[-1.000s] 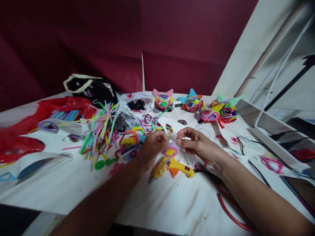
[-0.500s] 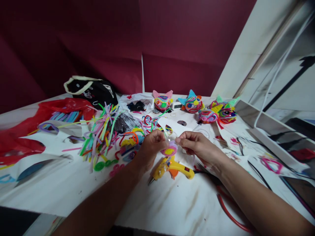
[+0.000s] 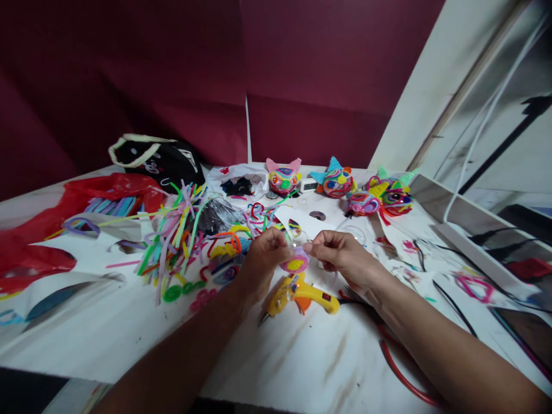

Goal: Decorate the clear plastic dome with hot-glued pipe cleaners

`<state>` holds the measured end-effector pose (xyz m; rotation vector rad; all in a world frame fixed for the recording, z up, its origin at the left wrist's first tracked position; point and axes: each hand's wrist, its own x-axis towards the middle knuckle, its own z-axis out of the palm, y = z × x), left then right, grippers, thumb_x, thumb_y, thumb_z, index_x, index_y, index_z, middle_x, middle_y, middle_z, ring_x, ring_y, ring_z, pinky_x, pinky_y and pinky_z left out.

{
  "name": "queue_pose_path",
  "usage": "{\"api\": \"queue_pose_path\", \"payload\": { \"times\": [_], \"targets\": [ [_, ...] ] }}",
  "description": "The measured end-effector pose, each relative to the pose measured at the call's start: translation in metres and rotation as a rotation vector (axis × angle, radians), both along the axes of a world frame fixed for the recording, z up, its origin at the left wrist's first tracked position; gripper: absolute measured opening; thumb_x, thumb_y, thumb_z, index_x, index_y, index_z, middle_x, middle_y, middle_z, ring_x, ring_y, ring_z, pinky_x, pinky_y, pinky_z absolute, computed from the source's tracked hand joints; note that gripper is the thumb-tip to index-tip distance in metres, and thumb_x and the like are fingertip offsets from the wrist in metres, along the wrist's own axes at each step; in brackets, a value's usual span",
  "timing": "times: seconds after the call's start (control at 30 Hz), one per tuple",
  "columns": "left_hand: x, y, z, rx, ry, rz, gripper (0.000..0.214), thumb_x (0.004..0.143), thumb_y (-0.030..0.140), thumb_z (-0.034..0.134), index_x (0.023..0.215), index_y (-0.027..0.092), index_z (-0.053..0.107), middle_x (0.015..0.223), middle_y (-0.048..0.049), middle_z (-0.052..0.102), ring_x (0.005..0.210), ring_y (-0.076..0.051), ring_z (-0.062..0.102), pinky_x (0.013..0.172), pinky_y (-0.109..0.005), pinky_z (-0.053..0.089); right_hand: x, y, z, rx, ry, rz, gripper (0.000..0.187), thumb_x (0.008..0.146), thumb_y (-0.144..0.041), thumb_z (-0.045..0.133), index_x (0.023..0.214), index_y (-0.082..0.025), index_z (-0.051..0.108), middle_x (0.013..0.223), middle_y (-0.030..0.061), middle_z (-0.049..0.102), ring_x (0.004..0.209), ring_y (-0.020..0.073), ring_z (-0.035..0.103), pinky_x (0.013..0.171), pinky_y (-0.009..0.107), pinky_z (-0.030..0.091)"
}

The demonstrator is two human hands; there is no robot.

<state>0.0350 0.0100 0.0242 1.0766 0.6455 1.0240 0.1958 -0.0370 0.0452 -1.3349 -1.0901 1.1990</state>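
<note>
Between my two hands is a clear, rounded plastic piece, its exact shape hard to make out. My left hand pinches its left side, fingers closed. My right hand is closed with thumb and forefinger at its right side. Just beneath it lies a pink and yellow round decoration, partly covered by my fingers. Nearer to me, a yellow hot glue gun rests on its side, nozzle pointing left. To the left of my left hand are green pipe-cleaner coils and a pink flower shape.
A heap of colourful pipe cleaners and a red plastic bag lie left. Several decorated animal heads, one with pink ears, line the back. A black bag stands behind. Right are a power strip and a phone.
The clear plastic piece seems tilted slightly, and my right hand has shifted a little to the left. The whole view has moved slightly; the glue gun lies as before.
</note>
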Motion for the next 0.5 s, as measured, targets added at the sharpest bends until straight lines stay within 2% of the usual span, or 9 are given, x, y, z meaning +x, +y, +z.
{"api": "queue_pose_path", "payload": {
  "times": [0.23,0.5],
  "targets": [
    [0.0013,-0.0006,0.001,-0.011,-0.021,0.027,0.024,0.058,0.016,0.072,0.066,0.018,0.05,0.056,0.0071,0.048,0.051,-0.006,0.042,0.052,-0.02,0.033,-0.0051,-0.0008,0.0018,0.011,0.036,-0.045,0.044,0.049,-0.048,0.087,0.056,-0.02,0.054,0.049,-0.0069,0.044,0.046,0.007,0.031,0.045,0.025,0.022],
    [0.0022,-0.0005,-0.0006,-0.011,-0.028,0.039,0.023,0.06,0.016,0.071,0.067,0.018,0.05,0.057,0.0067,0.049,0.054,-0.008,0.044,0.054,-0.021,0.035,-0.0069,-0.0004,-0.0009,0.001,0.085,-0.046,0.04,0.052,-0.044,0.087,0.059,-0.019,0.056,0.05,-0.007,0.045,0.047,0.0067,0.032,0.045,0.024,0.024]
  ]
}}
